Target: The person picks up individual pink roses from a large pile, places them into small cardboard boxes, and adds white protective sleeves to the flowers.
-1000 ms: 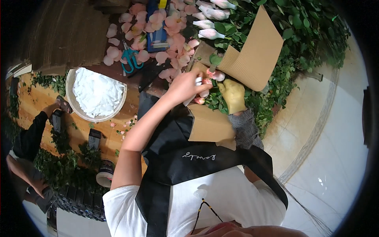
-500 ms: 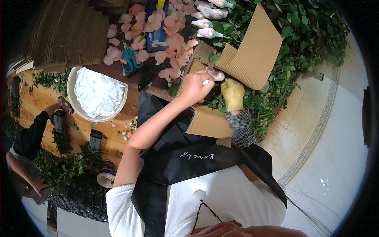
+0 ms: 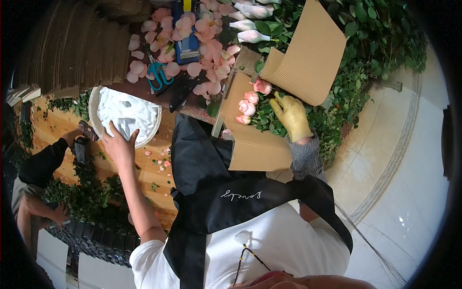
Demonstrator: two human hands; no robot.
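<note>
Glare flecks on pale floor [image 3: 390, 192]; rim black, edges bent.

Your glove [image 3: 293, 118] is yellow, your sleeve [image 3: 308, 158] is grey with a fine pattern, the roses [image 3: 247, 107] are pink with green leaves [image 3: 264, 115], and the cardboard [image 3: 310, 62] is brown with thin lines.

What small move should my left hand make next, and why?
Probably pinch one white piece from the tub with your left hand: its fingers reach over the rim, and the pink roses on the cardboard look bare, while the buds beyond wear white netting. Your gloved right hand is at the leaves, so perhaps leave it there.
</note>
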